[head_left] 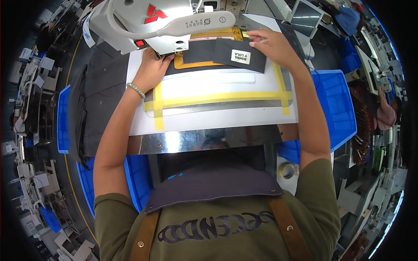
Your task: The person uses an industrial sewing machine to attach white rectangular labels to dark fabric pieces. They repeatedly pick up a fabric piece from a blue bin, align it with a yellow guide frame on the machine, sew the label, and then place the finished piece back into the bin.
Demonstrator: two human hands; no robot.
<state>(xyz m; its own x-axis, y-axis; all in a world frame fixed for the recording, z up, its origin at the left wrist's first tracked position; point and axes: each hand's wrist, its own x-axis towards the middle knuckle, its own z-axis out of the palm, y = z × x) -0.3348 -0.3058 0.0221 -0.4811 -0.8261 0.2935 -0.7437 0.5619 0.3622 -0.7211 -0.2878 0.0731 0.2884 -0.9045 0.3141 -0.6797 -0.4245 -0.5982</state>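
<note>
An industrial sewing machine (143, 19) with a white head stands over the work. Under it lies an amber-yellow template frame (198, 65) with black material in its opening. A black piece (222, 48) bearing a white label (241, 56) lies across the frame's right side. My left hand (150, 69) reaches to the frame's left corner, its thumb against the edge; the machine head hides most of its fingers. My right hand (274, 47) is above the black piece's upper right corner, thumb and forefinger apart. Whether it touches the piece is unclear.
Yellow tape (217, 98) crosses a clear plate on the white work surface (209, 119). A shiny metal edge (191, 140) borders the near side. Blue bins (333, 108) stand at both sides. Dark cloth (93, 95) covers the left table. Other people work at right.
</note>
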